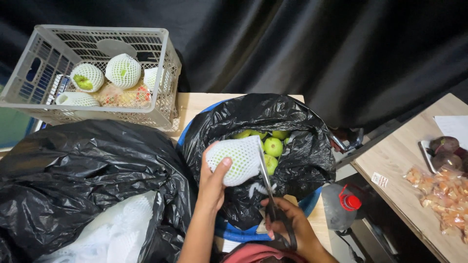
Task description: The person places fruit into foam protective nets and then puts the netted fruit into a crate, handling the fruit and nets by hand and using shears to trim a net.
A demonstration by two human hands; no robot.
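Backdrop: black curtain behind a wooden table (195, 103).
Left hand (213, 181): fingers wrapped round a fruit in white foam netting (236, 159), above the black-lined tub of green fruit (273, 145).
Right hand (287, 225): closed through scissors (269, 192), blades touching the netting.
Crate (161, 73): wrapped fruit inside.

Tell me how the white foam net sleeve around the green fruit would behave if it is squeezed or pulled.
The white foam net sleeve probably feels soft and light; its open mesh bulges around the round green fruit. It likely stretches easily, since it follows the fruit's shape under the left hand. Its loose end near the black-handled scissors looks floppy.
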